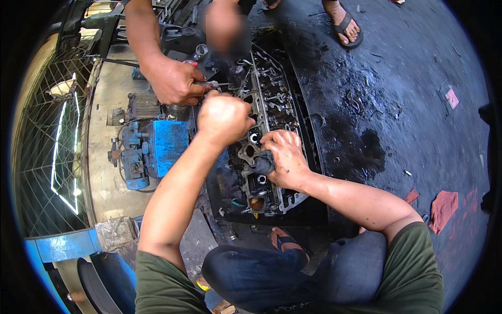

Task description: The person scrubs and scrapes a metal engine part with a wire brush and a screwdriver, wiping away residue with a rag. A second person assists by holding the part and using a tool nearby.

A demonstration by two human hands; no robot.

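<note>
My left hand (224, 118) is a closed fist over the engine head (269, 104) on the floor – contents hidden. Right hand (285, 159) presses a dark rag (262, 163) on it, prob. to steady it, w/ a co-worker's hand (175, 81) holding a tool beside.

Head-worn fisheye looks steeply down, close over the cylinder head (266, 136) on the floor.

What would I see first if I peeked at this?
A greasy metal engine part lies in the middle on the oily floor. The right hand presses a dark rag on it, and the left hand is a fist above. Another person's hand holds a tool beside a blue machine.
</note>
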